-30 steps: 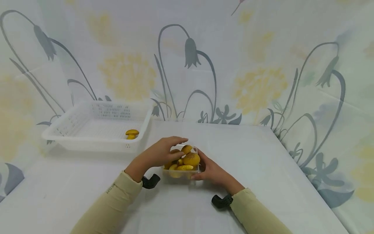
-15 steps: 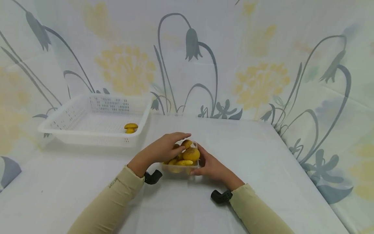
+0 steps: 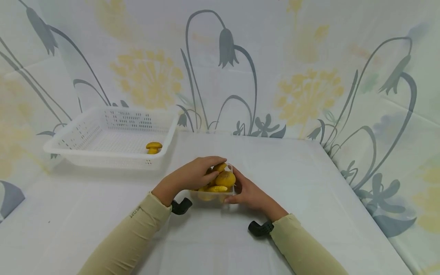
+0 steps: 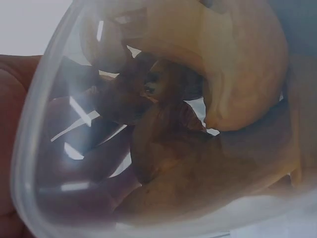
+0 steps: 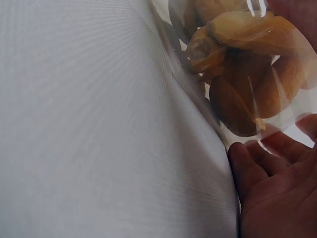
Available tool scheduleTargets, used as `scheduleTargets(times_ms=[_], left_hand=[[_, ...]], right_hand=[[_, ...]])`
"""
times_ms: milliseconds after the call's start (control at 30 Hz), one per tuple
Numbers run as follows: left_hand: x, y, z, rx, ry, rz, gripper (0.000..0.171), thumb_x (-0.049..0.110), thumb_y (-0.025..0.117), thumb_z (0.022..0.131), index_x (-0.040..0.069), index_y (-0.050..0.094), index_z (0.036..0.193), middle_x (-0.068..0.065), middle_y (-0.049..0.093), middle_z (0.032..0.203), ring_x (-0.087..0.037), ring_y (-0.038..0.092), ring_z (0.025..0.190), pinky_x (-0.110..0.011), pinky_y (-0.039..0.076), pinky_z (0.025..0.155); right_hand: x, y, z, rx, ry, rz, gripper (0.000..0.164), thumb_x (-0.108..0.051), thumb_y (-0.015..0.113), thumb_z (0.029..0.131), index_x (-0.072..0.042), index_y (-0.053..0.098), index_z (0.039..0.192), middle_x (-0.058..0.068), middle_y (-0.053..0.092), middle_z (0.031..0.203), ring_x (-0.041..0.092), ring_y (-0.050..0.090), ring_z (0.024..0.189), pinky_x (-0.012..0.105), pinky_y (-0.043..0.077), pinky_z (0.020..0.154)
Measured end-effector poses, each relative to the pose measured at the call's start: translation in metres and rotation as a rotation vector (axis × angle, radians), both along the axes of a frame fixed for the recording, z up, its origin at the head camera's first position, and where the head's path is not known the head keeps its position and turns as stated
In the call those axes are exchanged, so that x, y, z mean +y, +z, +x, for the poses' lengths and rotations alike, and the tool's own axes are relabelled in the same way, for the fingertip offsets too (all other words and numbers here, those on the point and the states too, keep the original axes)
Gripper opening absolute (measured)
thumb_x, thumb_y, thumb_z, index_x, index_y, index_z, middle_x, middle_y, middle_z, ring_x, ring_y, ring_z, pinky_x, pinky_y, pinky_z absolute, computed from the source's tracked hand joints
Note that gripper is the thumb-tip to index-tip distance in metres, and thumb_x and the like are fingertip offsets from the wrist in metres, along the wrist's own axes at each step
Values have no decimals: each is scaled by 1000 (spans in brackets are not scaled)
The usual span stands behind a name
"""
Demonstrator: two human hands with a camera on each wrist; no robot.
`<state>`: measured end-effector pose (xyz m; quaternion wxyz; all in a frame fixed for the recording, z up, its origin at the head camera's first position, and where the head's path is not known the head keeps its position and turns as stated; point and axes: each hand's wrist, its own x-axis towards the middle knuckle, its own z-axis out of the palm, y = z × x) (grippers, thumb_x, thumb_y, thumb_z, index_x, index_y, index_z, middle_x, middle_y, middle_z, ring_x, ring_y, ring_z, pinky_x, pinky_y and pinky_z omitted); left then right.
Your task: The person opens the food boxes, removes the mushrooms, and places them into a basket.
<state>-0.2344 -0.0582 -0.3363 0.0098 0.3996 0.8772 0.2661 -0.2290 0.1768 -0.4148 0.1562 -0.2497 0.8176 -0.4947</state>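
Note:
A clear plastic container (image 3: 213, 193) stands on the white table, heaped with yellow-brown mushrooms (image 3: 217, 188). My left hand (image 3: 192, 173) reaches over it from the left. Its fingers and thumb pinch a mushroom (image 3: 220, 167) on top of the heap, at the far side. With fingers and thumb curled round the right wall, my right hand (image 3: 251, 194) holds the container. In the right wrist view the right hand (image 5: 277, 188) touches the container's clear wall near the table. Mushrooms (image 4: 247, 64) fill the left wrist view, seen through the plastic.
A white perforated basket (image 3: 103, 158) stands at the back left, with one yellow mushroom (image 3: 153, 147) in its near right corner. Behind the table (image 3: 302, 183) hangs a flower-patterned cloth (image 3: 151, 80).
The left hand has shifted slightly to the right, its fingers closing over the top mushroom. The right hand keeps its hold on the container. The head view has tilted a little.

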Motion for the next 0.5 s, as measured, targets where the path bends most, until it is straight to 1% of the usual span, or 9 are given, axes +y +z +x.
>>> scheduleTargets(times_ms=[267,500], left_hand=[[0,-1,-1,-8,-5,-3,42,18,51,100,4,50,140,-8,56,139,-23,54,128,-40,42,110],[-1,2,0,-26,6,-8,42,21,52,101,5,50,140,-7,54,139,-22,54,126,-39,44,108]], right_hand=[[-1,3,3,-5,-21,17,108,-30,81,78,-30,6,156,0,16,163,22,24,148,46,26,118],[-2,6,4,6,-10,19,108,-31,81,79,-28,5,157,3,17,162,24,26,147,48,26,118]])
